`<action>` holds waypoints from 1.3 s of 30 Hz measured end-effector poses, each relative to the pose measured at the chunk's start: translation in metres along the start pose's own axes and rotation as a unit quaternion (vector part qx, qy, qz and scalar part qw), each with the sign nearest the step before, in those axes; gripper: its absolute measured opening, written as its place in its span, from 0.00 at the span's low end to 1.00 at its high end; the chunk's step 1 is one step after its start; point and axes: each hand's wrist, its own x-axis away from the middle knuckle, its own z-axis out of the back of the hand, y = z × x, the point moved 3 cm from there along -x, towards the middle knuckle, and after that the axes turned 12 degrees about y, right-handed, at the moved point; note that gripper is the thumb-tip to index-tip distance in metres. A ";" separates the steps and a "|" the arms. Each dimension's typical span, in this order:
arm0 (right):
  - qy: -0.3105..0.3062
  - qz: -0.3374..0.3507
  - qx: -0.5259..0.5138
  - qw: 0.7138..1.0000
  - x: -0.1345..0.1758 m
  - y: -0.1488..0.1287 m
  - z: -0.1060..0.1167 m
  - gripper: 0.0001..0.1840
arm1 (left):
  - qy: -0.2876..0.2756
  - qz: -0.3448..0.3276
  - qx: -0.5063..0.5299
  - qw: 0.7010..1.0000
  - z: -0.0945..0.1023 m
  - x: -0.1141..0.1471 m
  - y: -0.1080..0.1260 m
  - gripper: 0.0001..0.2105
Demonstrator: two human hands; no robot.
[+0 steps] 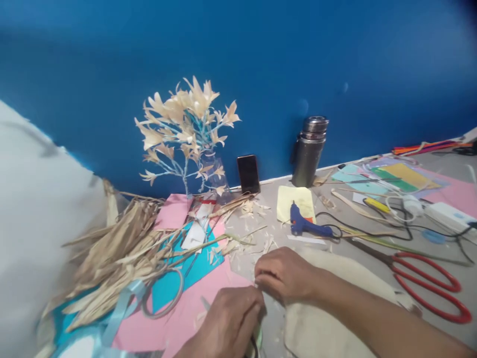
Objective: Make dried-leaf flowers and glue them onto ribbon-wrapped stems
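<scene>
My left hand point(233, 320) is closed, with its fingers curled down above the edge of the pink paper point(179, 318). A small pale tip pokes out on its left, and a dark thing partly shows under its wrist side. My right hand point(285, 273) is closed in a pinch just above and to the right, nearly touching the left. What the fingers hold is hidden. Beneath my right forearm lies a cream cloth point(316, 318). Pale scraps point(268, 246) are scattered on the grey surface beyond my hands.
Dried husks point(97, 258), blue paper point(186, 281), grey-handled scissors point(163, 314) and light-blue ribbon point(122, 308) lie left. Behind stand husk flowers point(186, 114), a phone point(248, 174) and a flask point(309, 151). A blue glue gun point(307, 223) and red-handled scissors point(428, 283) are right.
</scene>
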 end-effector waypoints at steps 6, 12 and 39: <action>-0.002 -0.001 -0.005 1.000 0.002 0.003 -0.004 0.14 | -0.030 0.016 0.028 0.999 -0.004 0.006 0.002 0.19; -0.003 -0.010 -0.009 1.000 0.003 0.003 -0.003 0.13 | -0.012 0.019 0.033 0.999 -0.007 0.007 -0.005 0.19; 0.039 -0.039 -0.011 0.998 0.005 0.015 0.003 0.12 | -0.109 0.125 -0.148 0.975 0.045 0.016 0.044 0.14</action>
